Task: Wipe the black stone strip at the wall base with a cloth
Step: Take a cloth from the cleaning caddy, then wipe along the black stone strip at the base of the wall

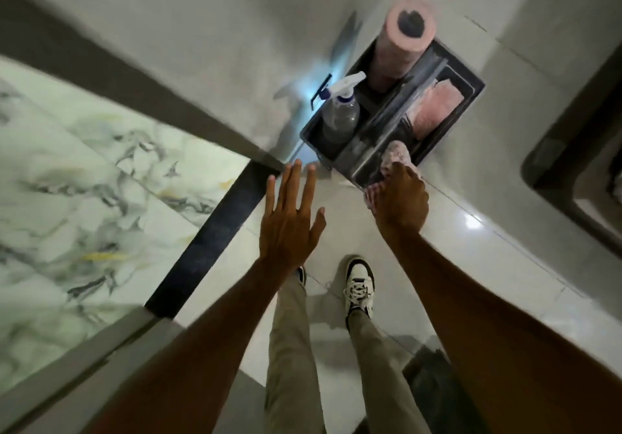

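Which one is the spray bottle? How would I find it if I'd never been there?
Look for the dark caddy standing on the pale floor by the wall. The spray bottle stands in its left compartment, beside the tall pink roll. It is the only clear bottle there, with a white trigger top and a blue collar.

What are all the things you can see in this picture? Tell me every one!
Stone strip: one, black, on the floor beside the marbled panel.
Marbled panel: one, white with grey veins, left.
Caddy: one, dark grey, on the floor ahead.
Spray bottle: one, clear with white and blue top, in the caddy's left compartment.
Roll: one, pink, standing at the caddy's far end.
Folded cloth: one, pink, in the caddy's right compartment.
Cloth: one, pink, in the right hand at the caddy's near edge.
Shoes: two, white and black.
Left hand: open, empty.
Right hand: gripping the cloth.
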Demonstrator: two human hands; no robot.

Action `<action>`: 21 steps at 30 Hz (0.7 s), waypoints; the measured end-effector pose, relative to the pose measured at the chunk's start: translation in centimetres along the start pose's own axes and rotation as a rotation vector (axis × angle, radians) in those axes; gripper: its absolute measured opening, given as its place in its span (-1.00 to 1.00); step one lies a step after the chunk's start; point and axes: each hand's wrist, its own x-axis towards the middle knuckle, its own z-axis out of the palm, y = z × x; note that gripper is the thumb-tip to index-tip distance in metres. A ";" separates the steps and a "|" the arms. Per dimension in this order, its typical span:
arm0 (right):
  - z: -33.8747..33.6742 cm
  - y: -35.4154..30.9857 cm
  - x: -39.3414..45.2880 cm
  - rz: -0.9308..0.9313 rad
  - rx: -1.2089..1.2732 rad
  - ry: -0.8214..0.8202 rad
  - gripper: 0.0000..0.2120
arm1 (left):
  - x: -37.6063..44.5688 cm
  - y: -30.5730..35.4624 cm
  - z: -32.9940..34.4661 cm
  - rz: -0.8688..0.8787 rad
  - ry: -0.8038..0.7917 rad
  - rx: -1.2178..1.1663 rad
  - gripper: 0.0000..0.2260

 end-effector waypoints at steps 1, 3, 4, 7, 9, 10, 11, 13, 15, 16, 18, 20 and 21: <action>-1.7 -0.5 -2.1 -0.049 0.012 0.006 -0.52 | -1.7 0.4 -1.7 -0.043 0.023 0.002 -0.34; -4.6 -1.6 -6.1 -0.173 0.029 0.004 -0.59 | -5.1 0.8 -4.8 -0.115 0.077 -0.027 -0.35; -5.7 -2.2 -8.1 -0.233 0.021 -0.012 -0.61 | -6.8 0.8 -6.2 -0.151 0.089 -0.054 -0.35; -6.8 -3.8 -12.5 -0.395 -0.015 -0.091 -0.57 | -11.7 0.1 -8.0 -0.263 0.118 -0.086 -0.35; -6.7 -5.4 -15.0 -0.491 -0.041 -0.130 -0.53 | -14.8 -0.9 -8.1 -0.335 0.093 -0.120 -0.34; -6.4 -6.1 -15.8 -0.539 -0.050 -0.146 -0.53 | -16.1 -1.2 -8.1 -0.358 0.060 -0.148 -0.34; -5.6 -7.0 -16.8 -0.581 -0.053 -0.164 -0.53 | -17.6 -1.7 -7.4 -0.392 0.068 -0.156 -0.34; -3.1 -8.6 -18.2 -0.621 -0.042 -0.211 -0.56 | -20.6 -3.2 -5.7 -0.469 0.107 -0.198 -0.36; 0.0 -9.8 -18.7 -0.586 0.018 -0.253 -0.61 | -23.2 -4.4 -3.6 -0.538 0.128 -0.224 -0.37; 1.7 -10.6 -18.9 -0.549 0.105 -0.318 -0.64 | -24.5 -5.2 -2.4 -0.573 0.103 -0.252 -0.37; 5.4 -12.2 -19.2 -0.470 0.298 -0.452 -0.59 | -26.9 -7.0 0.8 -0.653 0.046 -0.287 -0.36; 9.3 -13.7 -19.1 -0.220 0.537 -0.614 -0.50 | -29.0 -8.7 4.7 -0.674 0.028 -0.271 -0.35; 11.7 -14.4 -19.0 -0.143 0.612 -0.653 -0.53 | -29.7 -10.1 7.4 -0.692 0.002 -0.264 -0.35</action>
